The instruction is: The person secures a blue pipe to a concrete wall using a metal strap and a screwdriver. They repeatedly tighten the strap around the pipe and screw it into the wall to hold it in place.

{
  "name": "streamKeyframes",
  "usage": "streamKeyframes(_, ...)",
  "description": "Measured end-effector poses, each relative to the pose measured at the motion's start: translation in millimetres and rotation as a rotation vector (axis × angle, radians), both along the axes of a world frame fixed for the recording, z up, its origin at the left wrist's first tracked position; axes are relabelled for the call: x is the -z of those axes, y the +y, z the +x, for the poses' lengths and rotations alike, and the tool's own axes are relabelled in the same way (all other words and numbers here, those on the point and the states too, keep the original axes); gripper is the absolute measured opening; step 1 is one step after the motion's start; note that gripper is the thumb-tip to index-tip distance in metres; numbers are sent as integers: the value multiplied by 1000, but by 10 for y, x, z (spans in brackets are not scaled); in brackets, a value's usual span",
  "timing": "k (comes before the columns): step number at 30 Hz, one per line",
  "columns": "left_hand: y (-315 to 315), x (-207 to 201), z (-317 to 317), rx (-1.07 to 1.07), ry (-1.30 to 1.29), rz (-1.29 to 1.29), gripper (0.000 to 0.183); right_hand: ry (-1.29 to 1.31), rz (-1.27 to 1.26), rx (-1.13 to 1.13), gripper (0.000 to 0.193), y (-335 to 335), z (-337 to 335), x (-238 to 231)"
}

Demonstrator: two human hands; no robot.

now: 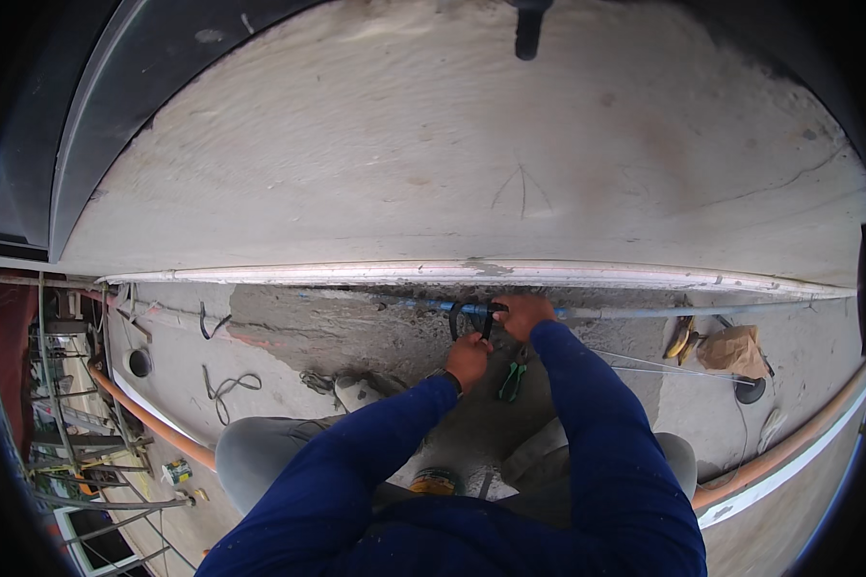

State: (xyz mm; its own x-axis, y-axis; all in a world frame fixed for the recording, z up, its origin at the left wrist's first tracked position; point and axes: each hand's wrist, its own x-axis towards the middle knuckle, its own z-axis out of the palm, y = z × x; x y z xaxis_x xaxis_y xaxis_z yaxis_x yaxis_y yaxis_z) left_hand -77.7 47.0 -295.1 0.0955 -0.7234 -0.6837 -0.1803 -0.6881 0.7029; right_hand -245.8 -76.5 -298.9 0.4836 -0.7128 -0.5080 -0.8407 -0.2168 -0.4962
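Against the base of the pale wall runs a thin blue pipe (606, 313). A black flexible strip (457, 320) loops at it, in front of my chest. My left hand (469, 358) is closed on the strip's lower part, just below the pipe. Up at the pipe, my right hand (524, 315) has its fingers curled round the strip's upper end; the fingertips are partly hidden. Green-handled pliers (513, 381) lie on the concrete below my right hand.
My knees straddle a tub with a yellow label (435, 481). Black strips (229, 389) lie left; a brown paper bag (731, 349) and a dark round opening (749, 389) are right. White strings (645, 365) stretch rightward. An orange rail (154, 423) borders the ledge, with scaffolding (77, 442) beyond.
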Motion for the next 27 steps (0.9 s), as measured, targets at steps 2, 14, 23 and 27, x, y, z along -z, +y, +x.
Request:
streamKeyframes(2, 1, -2, -10, 1, 6, -12, 22, -10, -4, 6, 46, -1, -14, 54)
streamKeyframes(14, -1, -43, -16, -25, 26, 14, 21, 14, 10, 75, 45, 6, 40, -27)
streamKeyframes(23, 10, -52, -45, -39, 27, -8, 20, -9, 13, 96, 44, -3, 24, -41)
streamKeyframes(27, 33, 13, -17, -57, 44, -22, 20, -4, 10, 89, 43, -10, 57, -85)
